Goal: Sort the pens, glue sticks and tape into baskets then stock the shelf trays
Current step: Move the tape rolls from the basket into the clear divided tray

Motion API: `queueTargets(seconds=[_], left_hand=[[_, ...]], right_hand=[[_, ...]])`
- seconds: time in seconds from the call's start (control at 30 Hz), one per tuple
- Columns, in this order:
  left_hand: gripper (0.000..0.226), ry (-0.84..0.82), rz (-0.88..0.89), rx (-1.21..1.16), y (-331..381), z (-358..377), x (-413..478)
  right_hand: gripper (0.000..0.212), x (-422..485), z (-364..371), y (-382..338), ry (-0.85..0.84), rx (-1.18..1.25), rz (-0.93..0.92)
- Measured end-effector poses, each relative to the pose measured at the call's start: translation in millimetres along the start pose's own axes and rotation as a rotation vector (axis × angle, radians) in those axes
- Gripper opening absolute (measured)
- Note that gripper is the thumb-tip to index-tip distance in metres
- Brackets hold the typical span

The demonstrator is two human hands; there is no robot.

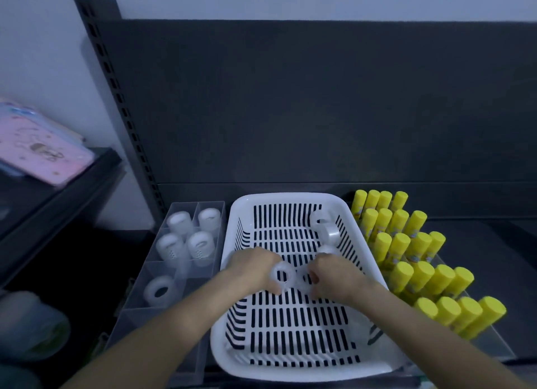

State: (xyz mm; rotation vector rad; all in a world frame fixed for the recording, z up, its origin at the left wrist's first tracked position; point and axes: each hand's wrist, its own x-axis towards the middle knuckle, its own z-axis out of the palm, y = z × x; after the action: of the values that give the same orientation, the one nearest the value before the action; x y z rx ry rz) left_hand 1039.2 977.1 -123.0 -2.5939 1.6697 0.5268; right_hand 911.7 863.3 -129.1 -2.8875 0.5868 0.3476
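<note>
A white slotted basket [232, 348] sits on the dark shelf in front of me. Both hands are inside it. My left hand [251, 268] grips a clear tape roll [283, 276]. Beside it my right hand [334, 276] grips another tape roll [303, 281]. Three more tape rolls [327, 233] lie at the basket's far right. Left of the basket stands a clear divided tray [174, 268] with several tape rolls in its compartments. On the right, a clear tray holds rows of yellow glue sticks [421, 272].
The dark shelf back panel [319, 104] rises behind the basket, with a slotted upright [116, 98] at its left. A lower shelf to the left carries pink notebooks [37, 147]. A blurred green object [32, 327] is at the bottom left.
</note>
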Motion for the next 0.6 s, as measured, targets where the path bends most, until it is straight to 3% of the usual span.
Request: queueTargets(seconds=[0.07, 0.17, 0.3, 0.37, 0.6], left_hand=[[0.032, 0.009, 0.005, 0.001, -0.5, 0.2, -0.4], [0.032, 0.051, 0.024, 0.03, -0.9, -8.4, -3.8], [0.04, 0.228, 0.054, -0.017, -9.6, -37.5, -16.4], [0.051, 0.312, 0.008, -0.078, -25.3, -50.2, -26.5], [0.054, 0.425, -0.208, -0.384, -110.9, -54.7, -87.0]], right_hand=[[0.035, 2.4, 2.4, 0.9, -0.011, 0.052, 0.006], [0.022, 1.1, -4.3, 1.3, 0.006, 0.133, 0.068], [0.061, 0.3, -25.4, 0.8, 0.103, 0.276, 0.112], [0.069, 2.9, -39.4, -5.3, 0.179, 0.329, 0.077], [0.048, 29.2, -65.1, -69.3, 0.267, 0.438, -0.13]])
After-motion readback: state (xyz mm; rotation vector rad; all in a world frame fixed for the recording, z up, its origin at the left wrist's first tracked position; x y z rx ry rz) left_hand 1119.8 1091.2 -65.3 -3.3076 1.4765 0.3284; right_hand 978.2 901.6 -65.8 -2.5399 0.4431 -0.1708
